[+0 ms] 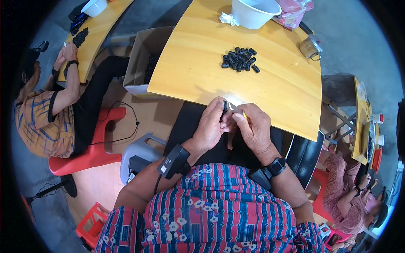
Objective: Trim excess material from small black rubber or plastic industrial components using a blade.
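Just off the near edge of the table, my left hand (212, 122) is closed on a small black plastic part (225, 107), pinched upright between the fingers. My right hand (255, 124) grips a small knife (237, 109); a pale blade and a bit of yellow handle show, and the rest is hidden in the fist. The blade's tip is close beside the black part; whether they touch I cannot tell. Farther up the table lies a loose pile of similar short black parts (239, 59).
A wooden-topped table (190, 63) carries a white basin (255, 14), crumpled white tissue (228, 19), a pink plastic bag (294, 12) and a metal mug (311, 46). An open cardboard box (137, 67) with black parts stands at its left. Two people sit at other tables, left and right.
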Motion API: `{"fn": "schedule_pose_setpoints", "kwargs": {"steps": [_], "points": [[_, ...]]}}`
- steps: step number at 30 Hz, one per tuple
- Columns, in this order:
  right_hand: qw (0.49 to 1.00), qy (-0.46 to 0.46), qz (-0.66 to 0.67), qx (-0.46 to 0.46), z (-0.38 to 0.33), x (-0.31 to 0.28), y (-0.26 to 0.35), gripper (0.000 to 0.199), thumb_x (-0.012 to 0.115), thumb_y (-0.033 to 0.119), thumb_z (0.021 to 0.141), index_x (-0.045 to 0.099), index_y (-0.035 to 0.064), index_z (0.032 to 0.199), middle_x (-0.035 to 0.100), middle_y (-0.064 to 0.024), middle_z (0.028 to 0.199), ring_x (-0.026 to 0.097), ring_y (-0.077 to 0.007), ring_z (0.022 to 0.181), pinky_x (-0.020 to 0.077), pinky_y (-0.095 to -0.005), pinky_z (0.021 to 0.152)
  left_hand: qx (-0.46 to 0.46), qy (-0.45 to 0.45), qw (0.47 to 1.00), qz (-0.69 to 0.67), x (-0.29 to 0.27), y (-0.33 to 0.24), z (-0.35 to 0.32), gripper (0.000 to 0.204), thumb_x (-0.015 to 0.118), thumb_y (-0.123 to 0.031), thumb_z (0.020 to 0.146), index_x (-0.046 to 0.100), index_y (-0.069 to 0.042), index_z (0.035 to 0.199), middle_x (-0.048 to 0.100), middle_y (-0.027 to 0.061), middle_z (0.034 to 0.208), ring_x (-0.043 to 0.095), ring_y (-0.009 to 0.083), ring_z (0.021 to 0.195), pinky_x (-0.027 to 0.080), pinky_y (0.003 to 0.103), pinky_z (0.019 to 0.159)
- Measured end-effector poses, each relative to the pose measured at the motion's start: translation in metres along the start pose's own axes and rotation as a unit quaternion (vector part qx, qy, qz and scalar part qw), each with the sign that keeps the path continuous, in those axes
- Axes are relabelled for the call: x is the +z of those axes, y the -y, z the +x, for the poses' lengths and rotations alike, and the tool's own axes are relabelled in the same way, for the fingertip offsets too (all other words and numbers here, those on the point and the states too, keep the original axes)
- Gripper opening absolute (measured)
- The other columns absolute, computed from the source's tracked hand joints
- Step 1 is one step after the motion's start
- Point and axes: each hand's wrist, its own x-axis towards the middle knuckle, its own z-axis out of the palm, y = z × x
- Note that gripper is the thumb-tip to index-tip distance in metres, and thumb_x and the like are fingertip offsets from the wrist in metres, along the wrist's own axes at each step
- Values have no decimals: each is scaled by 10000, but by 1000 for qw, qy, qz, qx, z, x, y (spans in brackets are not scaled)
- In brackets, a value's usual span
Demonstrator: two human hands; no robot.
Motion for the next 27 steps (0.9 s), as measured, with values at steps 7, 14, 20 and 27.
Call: {"fn": "schedule_pose_setpoints", "kwargs": {"steps": [7,14,20,27], "points": [[996,67,-67,5,2,0,9,294,599,351,874,608,59,841,575,-129,749,603,-328,705,485,-405,621,17,-11,999,35,5,-2,-2,218,343,-317,1033,454,-145,960,447,-18,783,420,66,655,366,220,561],[992,73,-101,4,3,4,6,268,610,329,862,586,66,815,567,-122,739,603,-328,692,488,-408,610,21,-37,995,85,11,-4,-2,203,352,-305,1028,447,-144,947,418,-30,744,356,40,597,320,195,515],[992,70,-101,13,4,3,5,256,610,313,856,578,65,805,564,-122,737,600,-328,693,486,-413,609,14,-28,998,59,13,-6,-1,157,372,-267,1018,448,-146,954,407,-34,747,355,39,601,310,195,509],[991,75,-101,39,5,5,6,266,594,317,880,580,61,809,575,-126,749,603,-339,712,489,-416,629,-2,-47,998,34,17,-8,-2,205,417,-334,1021,443,-137,967,377,-54,718,328,13,587,321,169,515]]}}
